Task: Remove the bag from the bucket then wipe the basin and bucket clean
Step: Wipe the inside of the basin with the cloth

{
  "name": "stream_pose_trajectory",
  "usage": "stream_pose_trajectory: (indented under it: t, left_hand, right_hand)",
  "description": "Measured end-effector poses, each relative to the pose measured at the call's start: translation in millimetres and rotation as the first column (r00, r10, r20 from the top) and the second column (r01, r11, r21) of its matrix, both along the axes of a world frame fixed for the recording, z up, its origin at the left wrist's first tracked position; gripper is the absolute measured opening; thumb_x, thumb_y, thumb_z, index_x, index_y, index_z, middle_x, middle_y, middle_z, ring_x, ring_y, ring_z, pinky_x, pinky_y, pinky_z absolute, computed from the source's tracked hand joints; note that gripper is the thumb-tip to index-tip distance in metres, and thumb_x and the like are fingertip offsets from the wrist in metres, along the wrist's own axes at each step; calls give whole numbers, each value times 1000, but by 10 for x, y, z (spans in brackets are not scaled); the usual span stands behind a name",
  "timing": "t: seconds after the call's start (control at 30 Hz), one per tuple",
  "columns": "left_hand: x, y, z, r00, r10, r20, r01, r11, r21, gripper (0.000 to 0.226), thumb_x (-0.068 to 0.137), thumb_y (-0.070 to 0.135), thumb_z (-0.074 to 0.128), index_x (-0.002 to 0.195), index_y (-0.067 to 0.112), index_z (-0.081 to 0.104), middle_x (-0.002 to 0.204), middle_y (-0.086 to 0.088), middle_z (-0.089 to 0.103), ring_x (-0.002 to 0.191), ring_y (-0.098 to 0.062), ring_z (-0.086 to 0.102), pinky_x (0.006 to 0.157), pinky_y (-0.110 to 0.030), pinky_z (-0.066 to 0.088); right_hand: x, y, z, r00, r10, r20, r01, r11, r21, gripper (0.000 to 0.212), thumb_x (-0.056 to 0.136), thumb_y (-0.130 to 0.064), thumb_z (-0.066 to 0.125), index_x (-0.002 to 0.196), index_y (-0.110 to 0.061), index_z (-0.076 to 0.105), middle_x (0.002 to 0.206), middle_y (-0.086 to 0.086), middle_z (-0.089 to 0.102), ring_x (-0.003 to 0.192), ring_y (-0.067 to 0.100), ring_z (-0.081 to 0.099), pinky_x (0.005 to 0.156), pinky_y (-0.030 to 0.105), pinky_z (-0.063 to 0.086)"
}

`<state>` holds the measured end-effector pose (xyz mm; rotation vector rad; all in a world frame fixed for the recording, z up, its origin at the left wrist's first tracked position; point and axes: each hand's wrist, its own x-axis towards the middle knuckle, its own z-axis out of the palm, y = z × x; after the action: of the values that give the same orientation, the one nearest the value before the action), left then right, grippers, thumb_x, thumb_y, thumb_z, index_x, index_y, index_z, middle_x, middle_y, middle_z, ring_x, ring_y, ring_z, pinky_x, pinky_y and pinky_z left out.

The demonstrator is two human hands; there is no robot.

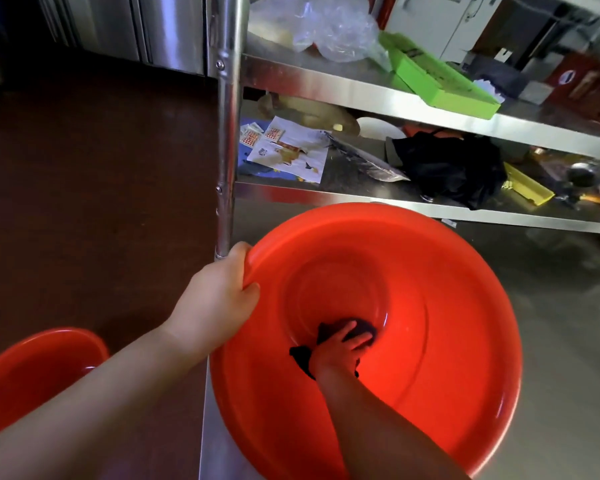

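both hands (219,299) on basin (447,306), cloth (355,329) half-hidden

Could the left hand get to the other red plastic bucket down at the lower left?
Probably yes: the red plastic bucket sits open beside the left forearm with nothing between, but the left hand grips the big red basin's rim and must let go.

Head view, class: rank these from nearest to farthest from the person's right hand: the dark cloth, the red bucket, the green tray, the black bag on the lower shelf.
1. dark cloth: under the right hand, inside the basin.
2. black bag: lower shelf, beyond the basin.
3. red bucket: on the floor, far left. Close to the bag; ranked loosely.
4. green tray: upper shelf, farthest.
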<state>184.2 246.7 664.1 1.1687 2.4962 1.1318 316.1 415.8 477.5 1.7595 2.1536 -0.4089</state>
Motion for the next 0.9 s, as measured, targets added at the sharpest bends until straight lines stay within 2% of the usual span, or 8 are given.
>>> stream_pose_trajectory:
  t: [0.07, 0.13, 0.3, 0.4, 0.47, 0.63, 0.73, 0.9]
  left_hand:
    - [-5, -22, -14, 1000, -10, 6, 10, 1000, 4, 25, 85, 21, 57, 104, 26, 41, 75, 5, 58, 74, -22, 62, 66, -37, 50]
    - [-15, -28, -15, 1000, -22, 5, 22, 1000, 3, 24, 85, 21, 57, 103, 25, 41, 75, 5, 58, 73, -22, 61, 66, -38, 50]
    - [-25, -27, 9, 999, -30, 19, 30, 1000, 8, 22, 86, 20, 57, 102, 23, 42, 71, 1, 59, 65, -16, 60, 62, -38, 50]
    - [32, -64, 11, 998, -49, 28, 49, 999, 2, 23, 87, 21, 57, 103, 27, 42, 70, 3, 59, 61, -9, 59, 56, -28, 49]
    - [68, -79, 5, 999, -40, 16, 40, 999, 5, 26, 86, 20, 57, 108, 25, 43, 71, 4, 58, 64, -9, 59, 57, -28, 48]
    - [92, -121, 31, 1000, 18, -6, -19, 999, -51, 41, 86, 19, 57, 124, 15, 42, 77, 1, 60, 73, -20, 61, 64, -36, 49]
    - [123, -146, 51, 999, 30, -37, -33, 997, -68, 36, 86, 20, 57, 119, 16, 42, 75, 0, 60, 72, -24, 62, 65, -38, 51]
    - [130, -146, 79, 999, 18, -42, -22, 996, -81, 24, 86, 19, 57, 106, 17, 43, 72, 0, 58, 69, -23, 61, 64, -38, 51]
  right_hand:
    - [-120, -137, 38, 992, -105, -65, 100, 992, -78, 124, 75, -70, 58, 145, -7, -23, 150, 33, -17, 140, 51, -3, 114, 51, 12]
    - [-258, -261, 90, 993, -94, -69, 83, 985, -149, 113, 81, -71, 48, 147, -10, -19, 150, 34, -15, 139, 52, 1, 113, 53, 15]
    - [-388, -358, 239, 964, 213, -157, -245, 942, -229, 64, 99, -40, 35, 152, -26, 1, 155, 26, -5, 141, 45, 16, 112, 45, 22]
    - [-257, -344, 309, 890, 369, -269, -421, 891, -169, 66, 96, -15, 41, 152, -29, 10, 158, 15, -1, 144, 34, 17, 114, 36, 22]
    - [-189, -324, 339, 844, 447, -295, -500, 855, -136, 65, 96, -15, 42, 151, -29, 11, 160, 10, 1, 145, 28, 13, 115, 35, 21]
    - [-34, -245, 355, 740, 667, -85, -671, 726, -148, 58, 99, -21, 39, 151, -23, 15, 160, 1, 1, 147, 24, -3, 119, 35, 9]
    - [193, -161, 381, 747, 664, 9, -658, 742, -127, 54, 97, -31, 45, 147, -28, 28, 160, -3, -1, 147, 27, -3, 118, 39, 11]
    - [380, -26, 476, 697, 652, 298, -647, 752, -129, 69, 89, -53, 53, 148, -26, 29, 160, -3, -1, 146, 32, -6, 115, 50, 9]
